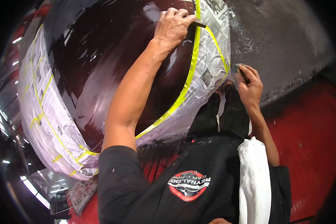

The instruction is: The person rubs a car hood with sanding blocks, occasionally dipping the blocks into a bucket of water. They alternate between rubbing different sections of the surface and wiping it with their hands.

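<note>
My left hand (173,28), its fingers closed, grips a small dark flat-edged blade (199,23) at the yellow masking tape (192,63) along the edge of a glossy dark maroon car panel (145,74). Past the tape, newspaper (212,48) covers the neighbouring surface, and a thinner yellow strip (217,45) crosses it from near the blade's tip. My right hand (249,85) hangs lower, to the right of the newspaper's edge. Its fingers are curled round a small flat dark tool (244,77) with a greyish end; most of the tool is hidden.
More newspaper under clear plastic (52,112), taped in yellow, covers the panel's left side. A dull grey surface (272,41) lies at upper right above a red floor (302,149). A white cloth roll (254,179) lies against my black shirt (198,164).
</note>
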Tool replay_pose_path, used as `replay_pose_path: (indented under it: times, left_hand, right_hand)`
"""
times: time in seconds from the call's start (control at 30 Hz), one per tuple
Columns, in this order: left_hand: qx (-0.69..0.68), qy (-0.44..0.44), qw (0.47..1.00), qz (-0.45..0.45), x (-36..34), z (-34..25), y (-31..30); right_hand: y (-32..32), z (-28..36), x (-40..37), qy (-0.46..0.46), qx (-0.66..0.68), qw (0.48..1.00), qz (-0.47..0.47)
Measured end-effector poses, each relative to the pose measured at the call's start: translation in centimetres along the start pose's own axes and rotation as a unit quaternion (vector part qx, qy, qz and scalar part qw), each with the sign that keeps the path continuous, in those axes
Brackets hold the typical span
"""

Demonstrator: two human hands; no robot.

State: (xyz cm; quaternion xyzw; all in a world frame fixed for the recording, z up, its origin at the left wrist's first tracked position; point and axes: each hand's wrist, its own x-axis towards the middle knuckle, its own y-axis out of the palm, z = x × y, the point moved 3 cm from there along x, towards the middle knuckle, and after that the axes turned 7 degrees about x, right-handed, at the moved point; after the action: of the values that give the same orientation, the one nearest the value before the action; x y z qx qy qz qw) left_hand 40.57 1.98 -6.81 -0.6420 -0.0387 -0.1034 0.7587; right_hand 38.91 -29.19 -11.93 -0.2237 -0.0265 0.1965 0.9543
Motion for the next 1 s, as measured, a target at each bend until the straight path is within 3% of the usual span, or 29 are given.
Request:
replay_pose_path:
  times: [0.13,0.17,0.43,0.6,0.77,0.83,0.87,0.9,0.93,1.0]
  left_hand:
    - [-0.031,0.065,0.993,0.098,-5.4,-2.6,-3.3]
    - [-0.042,0.071,0.994,0.069,-8.1,-3.3,-4.9]
    - [-0.036,-0.109,0.981,0.159,-24.3,-6.2,-14.4]
    - [0.019,-0.131,0.971,0.199,-28.9,-7.2,-16.0]
    - [0.007,-0.179,0.953,0.246,-31.1,-8.2,-17.8]
    - [-0.011,-0.187,0.958,0.219,-30.2,-7.7,-18.1]
    - [0.018,-0.252,0.959,0.129,-29.7,-6.9,-17.9]
    - [0.041,-0.313,0.948,0.038,-29.0,-6.4,-17.9]
    - [0.045,-0.373,0.925,0.055,-25.9,-6.0,-18.0]
    - [0.018,-0.366,0.930,0.029,-20.1,-4.5,-17.0]
  right_hand:
    - [-2.1,0.7,0.5,0.028,0.022,0.999,-0.032]
    - [-2.3,1.1,0.7,0.047,0.033,0.998,-0.037]
    - [-2.0,0.8,1.7,0.026,0.048,0.998,-0.007]
    - [-1.2,-1.2,2.8,-0.013,0.034,0.999,0.032]
    - [-2.4,-2.4,3.7,0.041,0.124,0.991,0.011]
    - [-3.4,-3.8,4.2,0.153,0.119,0.981,0.030]
    - [-3.8,-4.6,4.4,0.199,0.148,0.969,0.021]
    - [-4.3,-6.0,5.0,0.205,0.155,0.966,0.012]
    - [-4.8,-7.6,5.3,0.184,0.160,0.970,0.004]
    - [-6.5,-8.4,3.9,0.170,0.164,0.972,-0.006]
